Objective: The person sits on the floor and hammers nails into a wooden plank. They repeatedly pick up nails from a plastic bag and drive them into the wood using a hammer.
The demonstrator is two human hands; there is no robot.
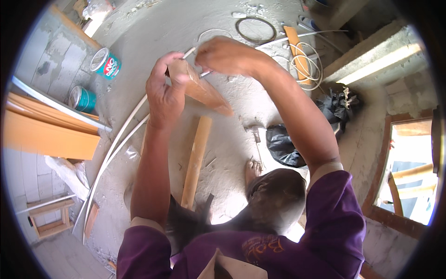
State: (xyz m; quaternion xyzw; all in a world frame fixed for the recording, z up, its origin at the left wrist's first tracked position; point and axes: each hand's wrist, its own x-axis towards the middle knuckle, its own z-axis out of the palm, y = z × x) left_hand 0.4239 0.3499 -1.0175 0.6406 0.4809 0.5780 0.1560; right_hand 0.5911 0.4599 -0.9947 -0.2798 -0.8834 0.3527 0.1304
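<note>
In front of me my left hand [167, 90] is closed round one end of a brown wooden board [204, 93], which slants away to the right over the floor. A short white tube or cable end [189, 53] sticks up above that end, between my two hands. Close beside it, my right hand [225, 56] is closed and somewhat blurred. A thin pale piece [206, 73] shows just under its fingers; what it belongs to is hidden. Long white cable or tubing [114, 149] runs from the lower left up toward my left wrist.
A wooden beam [196, 160] lies below my hands, with a hammer [255, 132] to its right. Teal buckets [109, 65] and orange panels [51, 130] stand left. Coiled white cable [309, 69], a dark ring [255, 30] and black plastic bags [283, 146] lie right.
</note>
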